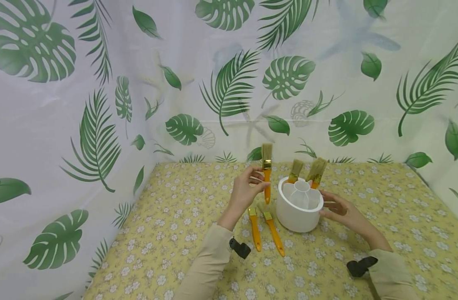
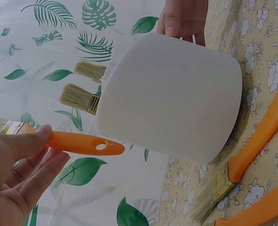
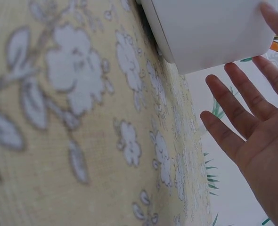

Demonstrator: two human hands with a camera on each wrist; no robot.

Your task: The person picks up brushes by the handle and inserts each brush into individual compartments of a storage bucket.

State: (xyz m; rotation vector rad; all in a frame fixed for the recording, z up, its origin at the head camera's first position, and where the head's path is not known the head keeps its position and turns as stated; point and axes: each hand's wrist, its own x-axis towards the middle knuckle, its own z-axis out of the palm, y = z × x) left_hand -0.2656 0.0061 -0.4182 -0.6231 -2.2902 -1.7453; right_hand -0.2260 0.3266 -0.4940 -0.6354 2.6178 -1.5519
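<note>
This is a screened-off nook, whether in a home or elsewhere cannot be told: creased white sheeting with a tropical-leaf print (image 1: 187, 100) walls three sides of a yellow floral tablecloth (image 1: 169, 233).

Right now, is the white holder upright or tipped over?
Upright: the white holder stands on the flowered cloth, its top facing up and brushes sticking out above the rim.

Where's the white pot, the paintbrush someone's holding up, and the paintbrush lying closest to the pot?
White pot (image 1: 298, 218), head view: outer wall.
Held-up paintbrush (image 1: 267, 173), head view: upper orange handle.
Closest lying paintbrush (image 1: 274, 234), head view: orange handle.
</note>
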